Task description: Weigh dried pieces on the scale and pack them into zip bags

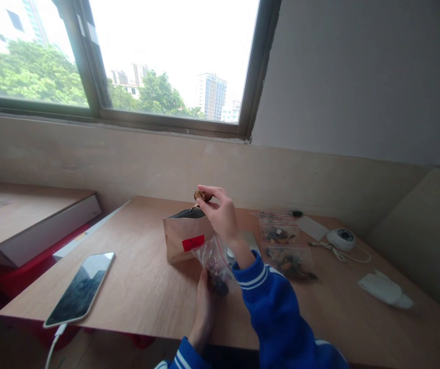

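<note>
A: so what are the hands doing on your feed?

Me: I've got the right hand (223,212) raised by the open top of a paper bag (174,243), thumb and fingers pinched on a small brown lump (200,195). The lump sits just above the bag's mouth. Can't swear to what it is tbh, it's tiny from up here and my fingers cover part of it.

A: and the left?

Me: Left hand (204,302) is lower down, holding a clear zip bag (216,269) with dark bits at the bottom. From my angle its top overlaps the edge of the red label (192,243) on the paper bag. So the hands are apart, each with its own thing.

A: what else is on the table (139,241)?

Me: Phone (81,289) off to the left, white cable (53,346) plugged in. Over on the right, two filled zip bags, the farther one (278,234) and the nearer one (292,261), then a white dome camera (340,239) past them and something white and crumpled (384,289) nearer me.
</note>
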Motion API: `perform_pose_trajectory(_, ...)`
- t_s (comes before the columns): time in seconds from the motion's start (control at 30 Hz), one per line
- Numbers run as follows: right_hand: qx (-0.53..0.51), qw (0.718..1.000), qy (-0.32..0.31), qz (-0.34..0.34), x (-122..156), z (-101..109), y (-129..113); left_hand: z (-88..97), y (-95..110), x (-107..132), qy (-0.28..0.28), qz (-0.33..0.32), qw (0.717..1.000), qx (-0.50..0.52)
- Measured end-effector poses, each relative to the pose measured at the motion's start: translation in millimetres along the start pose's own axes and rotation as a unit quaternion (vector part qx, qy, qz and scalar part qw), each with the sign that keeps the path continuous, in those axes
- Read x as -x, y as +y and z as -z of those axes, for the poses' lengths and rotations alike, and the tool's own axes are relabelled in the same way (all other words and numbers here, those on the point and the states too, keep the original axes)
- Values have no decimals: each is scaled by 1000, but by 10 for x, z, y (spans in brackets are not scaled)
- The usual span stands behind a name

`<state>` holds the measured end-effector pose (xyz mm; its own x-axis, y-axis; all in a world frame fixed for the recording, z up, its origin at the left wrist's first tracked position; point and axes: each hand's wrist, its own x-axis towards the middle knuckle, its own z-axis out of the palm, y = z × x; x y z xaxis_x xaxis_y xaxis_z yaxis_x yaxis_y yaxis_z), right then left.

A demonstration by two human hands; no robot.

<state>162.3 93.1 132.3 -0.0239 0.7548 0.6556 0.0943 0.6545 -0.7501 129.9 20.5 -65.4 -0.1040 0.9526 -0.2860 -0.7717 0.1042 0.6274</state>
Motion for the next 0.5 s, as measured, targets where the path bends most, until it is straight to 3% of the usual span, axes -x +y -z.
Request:
perform_pose_trajectory(0.13,67,990,-63,102,91,-62,91,20,-14,-17,1,-5,1000,3)
perform_pose_trajectory(0.3,110,969,-95,201,199,-42,234,25,-19,-35,-7,-18,999,35)
perform_pose_trajectory(0.5,105,963,-140,203,250,13,336,81,-70,-79,-1,4,999,41)
